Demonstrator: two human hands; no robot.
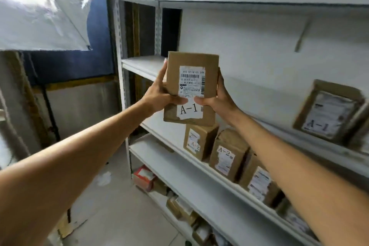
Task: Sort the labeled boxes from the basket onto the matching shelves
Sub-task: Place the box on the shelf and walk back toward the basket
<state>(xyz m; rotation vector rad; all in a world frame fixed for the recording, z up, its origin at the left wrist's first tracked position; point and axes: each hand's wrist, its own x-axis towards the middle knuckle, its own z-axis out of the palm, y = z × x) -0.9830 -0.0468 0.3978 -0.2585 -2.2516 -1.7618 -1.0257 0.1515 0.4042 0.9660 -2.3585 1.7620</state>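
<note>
The middle shelf (143, 65) of the white rack has a box marked A-1 (327, 112) at its right end. The shelf below holds A-2 boxes (227, 154). The brown box (192, 60) is up in the air, standing tall, just in front of the middle shelf. The left hand (159, 96) and right hand (217, 98) hold its sides, fingers (179, 101) curled round it. Its sticker (188, 109) says A-1, so I think it goes straight ahead.

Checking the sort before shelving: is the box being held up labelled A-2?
No, the box carries a white label that reads A-1.
</note>
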